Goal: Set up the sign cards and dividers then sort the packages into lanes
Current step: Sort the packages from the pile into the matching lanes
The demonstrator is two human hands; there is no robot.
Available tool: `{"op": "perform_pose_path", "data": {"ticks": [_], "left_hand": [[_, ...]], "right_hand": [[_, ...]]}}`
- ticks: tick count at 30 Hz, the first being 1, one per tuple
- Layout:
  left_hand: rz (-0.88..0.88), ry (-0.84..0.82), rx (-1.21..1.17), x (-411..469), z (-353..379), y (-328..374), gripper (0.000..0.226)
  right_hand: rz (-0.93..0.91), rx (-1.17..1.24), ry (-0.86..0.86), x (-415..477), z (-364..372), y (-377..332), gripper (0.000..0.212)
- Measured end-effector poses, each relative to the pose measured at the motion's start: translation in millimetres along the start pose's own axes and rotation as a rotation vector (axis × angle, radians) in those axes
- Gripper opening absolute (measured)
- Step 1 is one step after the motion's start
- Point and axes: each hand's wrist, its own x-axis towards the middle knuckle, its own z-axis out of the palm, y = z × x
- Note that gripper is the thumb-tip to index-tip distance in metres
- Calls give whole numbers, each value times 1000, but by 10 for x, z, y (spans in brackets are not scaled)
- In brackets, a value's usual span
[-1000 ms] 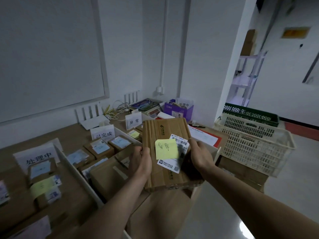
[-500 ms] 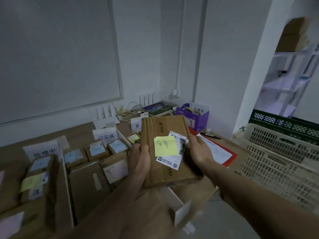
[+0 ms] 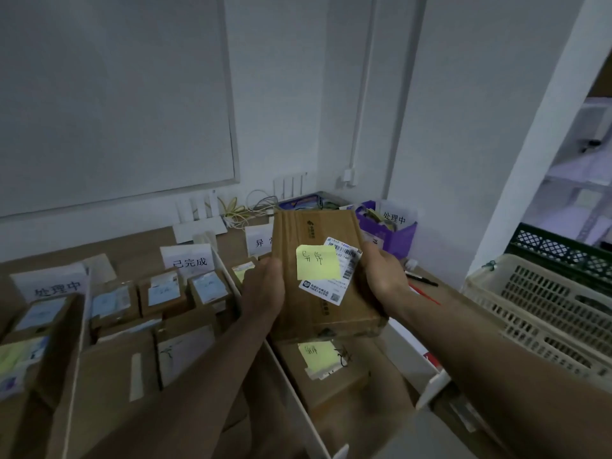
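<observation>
A brown cardboard package [image 3: 311, 233] with a yellow sticky note [image 3: 317, 262] and a white shipping label is held above the table by both hands. My left hand [image 3: 263, 289] grips its left edge, my right hand [image 3: 381, 276] its right edge. Three white sign cards stand at the back of the table: one on the left [image 3: 53, 283], one in the middle [image 3: 188, 258], and one [image 3: 260, 240] partly hidden behind the package. White dividers [image 3: 291, 392] split the table into lanes. Another package with a yellow note [image 3: 326, 362] lies in the right lane below the held one.
Several small packages [image 3: 162, 293] fill the left and middle lanes. A purple box [image 3: 390, 233] with a card stands at the back right. A white plastic crate [image 3: 543, 309] and a dark crate [image 3: 563, 250] stand right of the table. Cables and routers lie by the wall.
The view has swung left and closer to the table. The held package has shifted slightly right over the right lane, with both hands still on its edges.
</observation>
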Motion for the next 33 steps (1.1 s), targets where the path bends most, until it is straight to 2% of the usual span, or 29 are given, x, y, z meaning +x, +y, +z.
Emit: {"op": "perform_pose_path", "data": {"ticks": [3, 10, 16, 19, 22, 27, 29, 31, 33], "left_hand": [[9, -2, 37, 221, 138, 14, 37], [-86, 21, -107, 536, 317, 114, 41], [-199, 74, -240, 689, 580, 33, 41], [-255, 96, -192, 676, 764, -9, 41], [-355, 118, -233, 607, 940, -33, 42], [-529, 168, -257, 473, 1195, -4, 75], [-588, 189, -219, 412, 1259, -66, 69], [-624, 208, -179, 338, 1288, -128, 60], [-645, 214, -151, 286, 1282, -128, 45]], "right_hand": [[-11, -7, -4, 286, 24, -16, 50], [-36, -10, -51, 863, 79, -9, 54], [-76, -8, -152, 1417, 198, 185, 44], [-113, -88, -241, 1686, 256, 346, 33], [-151, -18, -322, 1847, 248, 517, 38], [-145, -98, -431, 2138, 369, 862, 44], [-136, -163, -466, 2211, 453, 975, 46], [-129, -252, -481, 2253, 550, 1062, 39], [-123, -287, -506, 2255, 647, 1114, 37]]}}
